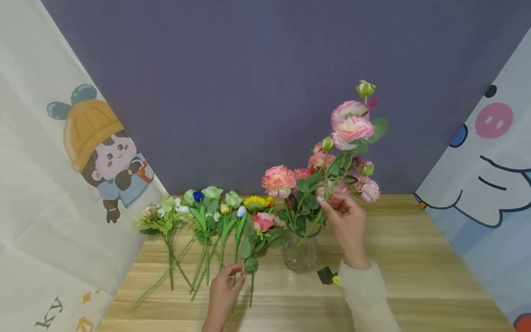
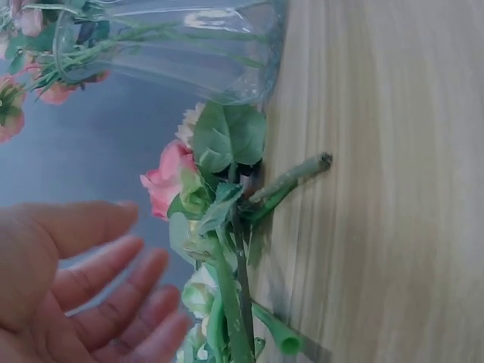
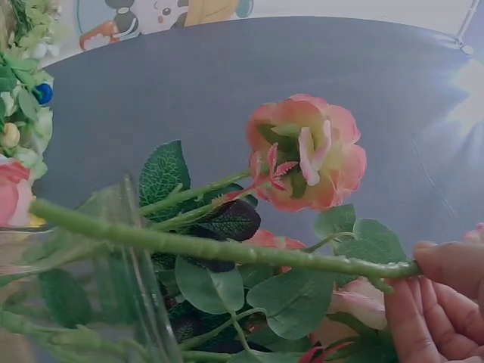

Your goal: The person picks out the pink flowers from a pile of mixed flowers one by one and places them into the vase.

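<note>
My right hand (image 1: 347,221) pinches the green stem (image 3: 227,249) of a tall artificial flower with pink-and-white blooms (image 1: 352,131) between thumb and fingers. The stem slants down to the left, and its lower end overlaps the mouth of the clear glass vase (image 1: 299,256). Several coral-pink flowers (image 1: 279,180) with green leaves stand in that vase. My left hand (image 1: 226,288) is beside the stem of a pink rose (image 1: 264,222) lying on the table. In the left wrist view, its loosely bent fingers (image 2: 113,302) hold nothing, apart from the rose.
Left of the rose lie a sunflower (image 1: 256,203), white-green blooms (image 1: 213,192), a blue bud (image 1: 198,196) and a pale flower sprig (image 1: 168,207) on the wooden table (image 1: 415,276). A small black-and-yellow object (image 1: 327,275) sits by my right sleeve. A dark panel (image 1: 249,92) stands behind.
</note>
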The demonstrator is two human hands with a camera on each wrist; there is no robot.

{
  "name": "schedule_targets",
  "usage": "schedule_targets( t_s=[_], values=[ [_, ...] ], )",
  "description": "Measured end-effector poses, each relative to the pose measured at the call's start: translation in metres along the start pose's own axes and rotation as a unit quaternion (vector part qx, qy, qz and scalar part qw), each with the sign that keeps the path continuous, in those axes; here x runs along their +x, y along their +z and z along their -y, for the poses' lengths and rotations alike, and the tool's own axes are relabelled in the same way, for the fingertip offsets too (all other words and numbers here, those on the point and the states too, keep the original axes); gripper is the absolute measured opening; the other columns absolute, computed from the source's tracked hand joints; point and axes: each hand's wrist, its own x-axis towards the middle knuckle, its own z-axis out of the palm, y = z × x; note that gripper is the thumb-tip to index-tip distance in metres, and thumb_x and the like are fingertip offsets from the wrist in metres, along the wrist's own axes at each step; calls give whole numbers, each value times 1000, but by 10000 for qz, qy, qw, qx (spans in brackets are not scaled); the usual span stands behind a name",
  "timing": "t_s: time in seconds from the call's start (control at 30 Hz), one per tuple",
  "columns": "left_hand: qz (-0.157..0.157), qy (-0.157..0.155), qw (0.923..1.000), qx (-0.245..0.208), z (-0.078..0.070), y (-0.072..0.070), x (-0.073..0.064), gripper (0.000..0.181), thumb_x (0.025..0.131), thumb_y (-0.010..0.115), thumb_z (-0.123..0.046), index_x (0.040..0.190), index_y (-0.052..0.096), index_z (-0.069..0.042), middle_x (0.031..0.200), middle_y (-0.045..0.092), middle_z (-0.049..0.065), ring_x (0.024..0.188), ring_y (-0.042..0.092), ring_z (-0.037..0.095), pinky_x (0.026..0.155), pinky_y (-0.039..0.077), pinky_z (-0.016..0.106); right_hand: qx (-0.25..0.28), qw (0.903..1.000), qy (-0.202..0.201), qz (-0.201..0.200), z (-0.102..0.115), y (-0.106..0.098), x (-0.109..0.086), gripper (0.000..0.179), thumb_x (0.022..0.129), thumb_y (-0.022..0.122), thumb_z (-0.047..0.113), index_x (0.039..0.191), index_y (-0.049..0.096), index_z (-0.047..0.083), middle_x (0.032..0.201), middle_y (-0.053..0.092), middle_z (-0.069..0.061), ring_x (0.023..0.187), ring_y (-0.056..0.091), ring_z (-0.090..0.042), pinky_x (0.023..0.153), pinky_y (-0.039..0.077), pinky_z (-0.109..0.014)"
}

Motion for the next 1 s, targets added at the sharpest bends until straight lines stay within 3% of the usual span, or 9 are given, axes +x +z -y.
schedule_targets(
  t_s=[0.13,0.23,0.43,0.67,1.0],
  values=[
    [50,-18,9995,302,3,0,0,24,79,74,-9,101,67,-3,98,69,9,91,65,26,79,54,39,-185,9997,-138,39,17,1,2,20,73,73,-11,90,62,-15,78,63,-1,67,58,1,60,48,-11],
    [72,-67,9993,369,4,-1,1,25,77,74,-5,101,67,-2,99,69,11,91,65,28,78,54,39,-202,9997,-125,87,20,1,5,21,73,72,-12,91,61,-16,77,63,3,67,57,1,61,48,-10],
    [211,-108,9978,625,8,3,4,31,73,74,2,103,66,-2,100,67,13,88,64,29,74,54,41,16,9998,151,134,0,-1,16,22,77,71,-10,96,61,-16,78,60,17,70,58,2,64,48,-10],
    [339,-132,9961,802,12,6,8,25,72,74,2,97,67,0,84,68,6,71,60,16,61,50,31,169,9990,390,148,-8,-3,22,24,77,73,-3,97,63,-10,79,62,14,73,60,-2,65,51,-13],
    [395,-107,9971,645,13,7,8,15,74,71,4,89,68,1,75,66,4,62,60,11,55,49,22,202,9985,501,58,-1,-5,31,22,81,71,-1,98,60,-9,79,62,13,73,59,-3,67,49,-12]
  ],
)
